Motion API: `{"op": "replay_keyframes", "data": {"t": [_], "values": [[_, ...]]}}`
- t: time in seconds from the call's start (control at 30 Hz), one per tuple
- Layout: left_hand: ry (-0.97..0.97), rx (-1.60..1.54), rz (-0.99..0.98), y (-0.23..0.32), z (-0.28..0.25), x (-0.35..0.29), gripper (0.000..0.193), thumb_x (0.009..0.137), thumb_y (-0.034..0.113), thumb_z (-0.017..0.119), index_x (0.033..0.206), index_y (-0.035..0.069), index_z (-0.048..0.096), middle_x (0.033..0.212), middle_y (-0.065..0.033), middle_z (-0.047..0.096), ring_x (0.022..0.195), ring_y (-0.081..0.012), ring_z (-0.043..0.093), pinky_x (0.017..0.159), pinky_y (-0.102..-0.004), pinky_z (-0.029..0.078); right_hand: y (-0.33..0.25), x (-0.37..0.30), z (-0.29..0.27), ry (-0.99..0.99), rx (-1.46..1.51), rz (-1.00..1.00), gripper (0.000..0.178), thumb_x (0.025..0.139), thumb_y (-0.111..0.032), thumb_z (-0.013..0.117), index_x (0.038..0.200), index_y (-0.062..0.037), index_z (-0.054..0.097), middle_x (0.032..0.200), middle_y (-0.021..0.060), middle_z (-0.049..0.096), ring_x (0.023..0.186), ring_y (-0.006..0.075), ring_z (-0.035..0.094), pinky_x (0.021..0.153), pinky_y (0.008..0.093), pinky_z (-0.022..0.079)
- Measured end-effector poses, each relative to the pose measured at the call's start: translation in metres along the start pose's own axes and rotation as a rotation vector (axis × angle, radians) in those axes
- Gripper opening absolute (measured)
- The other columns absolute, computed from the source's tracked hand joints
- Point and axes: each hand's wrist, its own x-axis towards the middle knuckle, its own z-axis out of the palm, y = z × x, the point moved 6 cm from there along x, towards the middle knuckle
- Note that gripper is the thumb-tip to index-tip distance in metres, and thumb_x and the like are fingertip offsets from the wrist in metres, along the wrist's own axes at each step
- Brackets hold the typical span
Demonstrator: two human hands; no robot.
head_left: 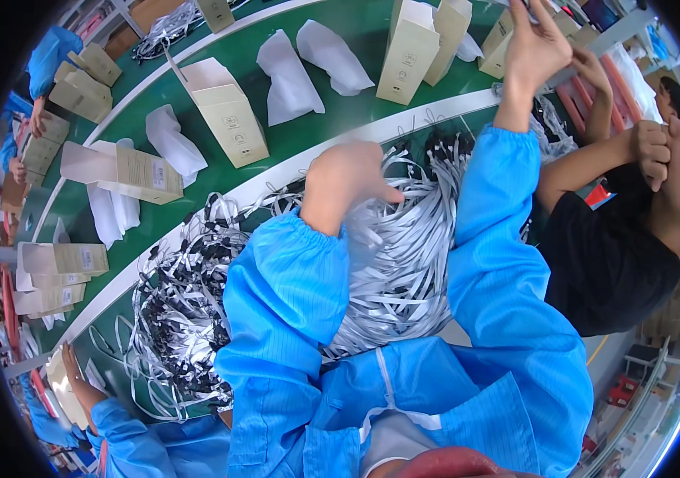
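My left hand [348, 179] is smeared by motion above a large pile of light grey flat straps with black ends [404, 271]; its thumb points right, but its other fingers do not show clearly. Stretched toward the upper right, my right hand [538, 52] has its fingers extended and apart, with the tips cut off at the picture's edge. Close to it stands an open beige carton [498, 49]. Two more upright beige cartons [409, 60] are to its left. Beyond my left hand, another open carton [228, 119] and white pouches [288, 80] stand and lie on the green belt.
A pale rail [272, 185] separates the green belt [276, 147] from the straps. A second tangled strap heap [184, 311] lies at left. Nearby are a tipped carton [145, 171], stacked cartons [53, 267], a blue-sleeved co-worker [157, 446] and a person in black [619, 271].
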Motion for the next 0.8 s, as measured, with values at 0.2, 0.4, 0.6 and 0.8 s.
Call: {"op": "replay_keyframes", "data": {"t": [0.2,0.4,0.6,0.8], "values": [[-0.04,0.034,-0.007,-0.007,-0.003,-0.001,0.029,0.071,0.024,0.084,0.091,0.006,0.073,0.084,-0.0125,0.072,0.073,-0.0259,0.069,0.062,-0.0368,0.052,0.073,-0.014,0.019,-0.195,-0.457,-0.137,0.03,0.085,-0.02,0.078,0.108,-0.0011,0.076,0.084,0.0099,0.076,0.074,0.0205,0.073,0.07,0.0357,0.056],[0.143,0.013,-0.026,-0.012,-0.011,-0.003,0.019,0.072,0.014,0.079,0.087,0.003,0.074,0.086,-0.0141,0.072,0.074,-0.0272,0.07,0.063,-0.0365,0.053,0.077,-0.008,0.018,-0.331,-0.515,0.01,0.051,0.083,-0.026,0.08,0.127,-0.0048,0.068,0.105,0.0121,0.075,0.092,0.023,0.072,0.082,0.0362,0.055],[0.337,-0.063,0.174,0.002,-0.041,-0.008,0.01,0.075,0.005,0.072,0.084,0.0,0.074,0.077,-0.0157,0.071,0.07,-0.0283,0.07,0.063,-0.0366,0.052,0.07,-0.004,0.025,-0.297,-0.355,-0.204,0.041,0.105,-0.03,0.051,0.124,0.004,0.064,0.105,0.0133,0.071,0.096,0.0174,0.067,0.085,0.0301,0.051],[0.534,-0.166,0.359,0.02,-0.079,-0.039,0.012,0.078,0.004,0.069,0.089,-0.001,0.073,0.076,-0.0175,0.07,0.072,-0.0321,0.069,0.065,-0.0387,0.053,-0.011,-0.002,0.021,-0.6,-0.044,0.199,0.04,0.105,-0.031,0.051,0.121,0.0036,0.063,0.104,0.0122,0.07,0.098,0.0187,0.067,0.089,0.0303,0.05]]}}
